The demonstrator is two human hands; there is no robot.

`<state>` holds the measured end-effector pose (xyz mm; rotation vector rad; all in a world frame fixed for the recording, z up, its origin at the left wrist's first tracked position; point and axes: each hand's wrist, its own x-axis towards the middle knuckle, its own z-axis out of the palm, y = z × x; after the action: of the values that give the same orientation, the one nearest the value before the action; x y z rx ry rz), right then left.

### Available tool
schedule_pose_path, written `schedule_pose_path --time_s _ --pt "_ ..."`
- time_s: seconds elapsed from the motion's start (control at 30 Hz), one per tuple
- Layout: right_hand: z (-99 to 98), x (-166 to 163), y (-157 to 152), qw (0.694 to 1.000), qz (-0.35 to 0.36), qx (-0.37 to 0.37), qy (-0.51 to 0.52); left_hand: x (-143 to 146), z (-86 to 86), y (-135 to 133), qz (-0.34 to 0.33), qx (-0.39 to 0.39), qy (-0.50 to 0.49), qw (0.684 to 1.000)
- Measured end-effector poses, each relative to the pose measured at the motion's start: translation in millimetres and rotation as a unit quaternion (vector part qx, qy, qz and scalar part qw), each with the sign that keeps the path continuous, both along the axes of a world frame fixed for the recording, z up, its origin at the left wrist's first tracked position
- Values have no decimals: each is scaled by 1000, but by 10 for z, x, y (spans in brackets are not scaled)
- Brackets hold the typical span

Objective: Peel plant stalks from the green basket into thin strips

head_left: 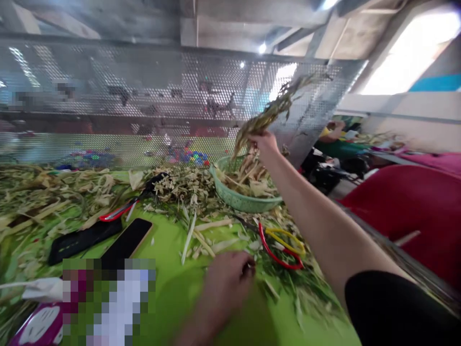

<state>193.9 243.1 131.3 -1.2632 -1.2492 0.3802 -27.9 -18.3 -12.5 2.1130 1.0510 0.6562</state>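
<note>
Right hand pinches leaves above basket, far side. Left hand, near, left of scissors: blurred; cannot tell whether spread or pinching.

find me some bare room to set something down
Bare green tabletop shows between the phone and left hand, and again right of that hand, below the red-yellow scissors. Husks crowd below the mesh and left of the basket.

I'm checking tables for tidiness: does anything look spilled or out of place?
Yes: dry plant scraps lie strewn over the green tabletop, outside the green basket, with red and yellow scissors among them. That looks untidy, though it may be ordinary work litter.
</note>
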Motion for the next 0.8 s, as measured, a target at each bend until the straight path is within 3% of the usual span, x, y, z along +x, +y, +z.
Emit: schedule_pose_path --time_s 0.1,0.23,0.37,0.43,0.53,0.67,0.8 --pt "343 111 -294 1000 -24 15 14 -31 7 4 9 -21 -46 999" --pt "713 208 -788 998 13 57 3 -86 23 32 52 -93 -159 982" --pt "788 163 -1325 994 94 45 34 -156 95 101 124 -153 -311 930" --pt "644 64 -1575 985 158 15 61 -185 140 125 127 -176 -368 904" --pt "208 -160 -1876 969 234 -68 46 -198 172 117 84 -218 -390 891" --pt "-472 -472 -2133 959 247 -114 73 -164 111 80 20 -285 -399 871" --pt "-851 -652 -2289 952 255 -102 133 -130 13 99 5 -334 -399 854"
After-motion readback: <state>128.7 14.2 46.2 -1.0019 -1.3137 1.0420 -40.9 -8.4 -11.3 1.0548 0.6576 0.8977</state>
